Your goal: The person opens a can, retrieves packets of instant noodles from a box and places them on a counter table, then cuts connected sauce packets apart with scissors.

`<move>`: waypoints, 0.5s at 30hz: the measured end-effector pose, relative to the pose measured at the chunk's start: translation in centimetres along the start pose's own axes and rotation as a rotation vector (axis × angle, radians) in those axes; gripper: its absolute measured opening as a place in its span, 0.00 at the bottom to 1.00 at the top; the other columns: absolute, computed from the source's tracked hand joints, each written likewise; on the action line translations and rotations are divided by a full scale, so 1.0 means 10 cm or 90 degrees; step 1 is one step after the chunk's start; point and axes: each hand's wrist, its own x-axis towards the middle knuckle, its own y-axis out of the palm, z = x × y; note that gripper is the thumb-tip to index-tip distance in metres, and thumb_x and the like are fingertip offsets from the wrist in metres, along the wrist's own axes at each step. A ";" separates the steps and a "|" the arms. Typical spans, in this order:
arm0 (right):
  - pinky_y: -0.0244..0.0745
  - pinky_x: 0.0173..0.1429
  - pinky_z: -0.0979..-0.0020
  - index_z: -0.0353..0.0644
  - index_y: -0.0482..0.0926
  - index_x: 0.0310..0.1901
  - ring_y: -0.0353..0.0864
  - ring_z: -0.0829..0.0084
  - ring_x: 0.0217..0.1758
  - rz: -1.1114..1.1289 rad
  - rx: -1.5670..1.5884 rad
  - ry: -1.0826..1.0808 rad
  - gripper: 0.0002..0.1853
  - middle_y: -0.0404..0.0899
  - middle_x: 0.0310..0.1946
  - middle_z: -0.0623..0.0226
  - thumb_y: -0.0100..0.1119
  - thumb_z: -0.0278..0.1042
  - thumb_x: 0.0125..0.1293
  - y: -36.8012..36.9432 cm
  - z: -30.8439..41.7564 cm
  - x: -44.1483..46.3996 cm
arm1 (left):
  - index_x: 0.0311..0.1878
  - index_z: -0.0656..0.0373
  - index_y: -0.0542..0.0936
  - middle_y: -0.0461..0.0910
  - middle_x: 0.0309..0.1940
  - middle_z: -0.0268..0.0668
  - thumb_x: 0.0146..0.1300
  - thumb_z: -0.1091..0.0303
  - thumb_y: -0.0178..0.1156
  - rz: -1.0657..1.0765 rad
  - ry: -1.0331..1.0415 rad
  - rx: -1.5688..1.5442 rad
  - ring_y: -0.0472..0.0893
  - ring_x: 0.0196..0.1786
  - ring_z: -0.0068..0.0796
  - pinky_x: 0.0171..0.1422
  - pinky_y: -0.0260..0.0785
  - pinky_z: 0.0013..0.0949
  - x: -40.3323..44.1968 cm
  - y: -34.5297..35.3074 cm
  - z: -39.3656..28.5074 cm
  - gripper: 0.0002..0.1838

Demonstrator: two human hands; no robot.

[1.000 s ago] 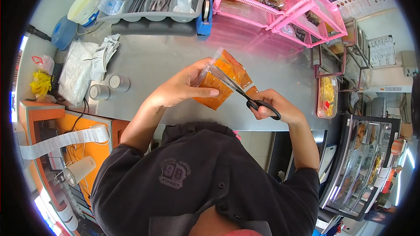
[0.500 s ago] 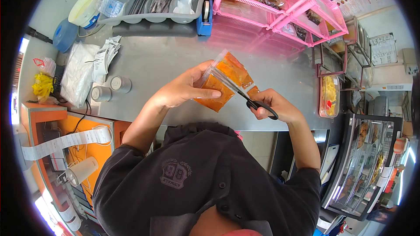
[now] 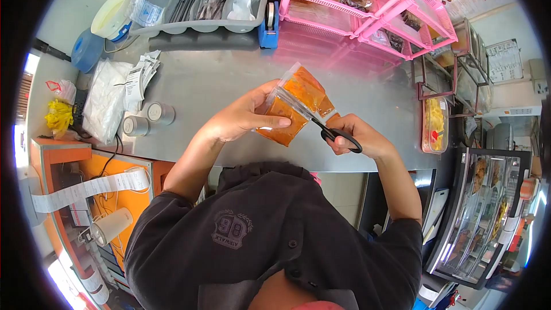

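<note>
Two joined clear sachets of orange sauce (image 3: pixel 306 90) are held above the steel counter (image 3: pixel 229 69). My left hand (image 3: pixel 247 116) grips them at their left side, its thumb lying across the lower sachet. Black-handled scissors (image 3: pixel 340 139) are in my right hand (image 3: pixel 357 134), with fingers in the handle loops. The blades lie along the seam between the two sachets and point up and left. Whether the sachets are still joined along the whole seam cannot be made out.
A grey tray (image 3: pixel 206 25) of wrapped cutlery and a blue tape dispenser (image 3: pixel 269 26) stand at the back, beside pink racks (image 3: pixel 356 14). Two cans (image 3: pixel 161 112), paper slips (image 3: pixel 140 80) and plastic bags (image 3: pixel 106 100) lie left. A yellow-filled container (image 3: pixel 435 124) sits right.
The scissors and my right hand have moved slightly up and left toward the sachets, and the handles look closer together. My left hand keeps its grip. The whole view has shifted slightly.
</note>
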 end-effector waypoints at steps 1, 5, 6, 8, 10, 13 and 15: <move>0.47 0.20 0.81 0.43 0.65 0.18 0.55 0.87 0.16 0.017 0.011 0.003 0.31 0.57 0.12 0.80 0.58 0.68 0.48 -0.01 -0.01 0.01 | 0.61 0.62 0.60 0.68 0.54 0.35 0.52 0.73 0.63 0.005 -0.004 -0.006 0.66 0.59 0.25 0.64 0.55 0.30 0.00 0.01 0.00 0.33; 0.52 0.22 0.83 0.44 0.65 0.18 0.58 0.87 0.18 0.035 0.025 0.008 0.29 0.56 0.14 0.80 0.60 0.63 0.51 -0.04 -0.03 0.03 | 0.61 0.61 0.61 0.68 0.54 0.36 0.52 0.73 0.64 0.002 -0.034 -0.021 0.66 0.58 0.25 0.64 0.55 0.30 0.00 0.02 0.01 0.33; 0.52 0.22 0.83 0.44 0.65 0.18 0.58 0.87 0.18 0.026 0.021 0.008 0.29 0.56 0.14 0.80 0.60 0.63 0.51 -0.04 -0.03 0.04 | 0.61 0.61 0.61 0.68 0.54 0.36 0.52 0.73 0.64 -0.004 -0.044 -0.022 0.66 0.59 0.25 0.63 0.56 0.31 0.00 0.01 0.01 0.33; 0.53 0.22 0.83 0.44 0.65 0.18 0.57 0.87 0.18 0.036 0.025 0.010 0.29 0.56 0.14 0.80 0.60 0.64 0.50 -0.04 -0.01 0.04 | 0.60 0.61 0.61 0.69 0.53 0.35 0.52 0.72 0.64 0.001 -0.055 -0.025 0.67 0.58 0.24 0.63 0.57 0.31 0.00 0.01 0.01 0.33; 0.53 0.22 0.83 0.44 0.65 0.18 0.58 0.87 0.18 0.044 0.026 0.013 0.29 0.56 0.14 0.80 0.60 0.65 0.49 -0.05 0.00 0.04 | 0.60 0.62 0.61 0.69 0.53 0.36 0.51 0.73 0.64 -0.004 -0.063 -0.017 0.68 0.57 0.25 0.62 0.57 0.31 0.01 0.00 0.03 0.33; 0.51 0.21 0.82 0.44 0.65 0.18 0.57 0.87 0.17 0.046 0.027 0.012 0.30 0.57 0.13 0.80 0.60 0.67 0.48 -0.06 0.00 0.06 | 0.62 0.64 0.58 0.70 0.52 0.38 0.51 0.76 0.64 -0.017 -0.076 -0.008 0.69 0.56 0.27 0.62 0.58 0.33 0.02 0.00 0.09 0.35; 0.45 0.19 0.80 0.43 0.64 0.17 0.53 0.87 0.15 0.038 0.027 0.001 0.32 0.57 0.12 0.80 0.59 0.70 0.46 -0.06 -0.01 0.07 | 0.62 0.64 0.58 0.71 0.51 0.38 0.51 0.75 0.64 -0.012 -0.089 -0.023 0.70 0.56 0.27 0.61 0.59 0.33 0.04 0.00 0.08 0.35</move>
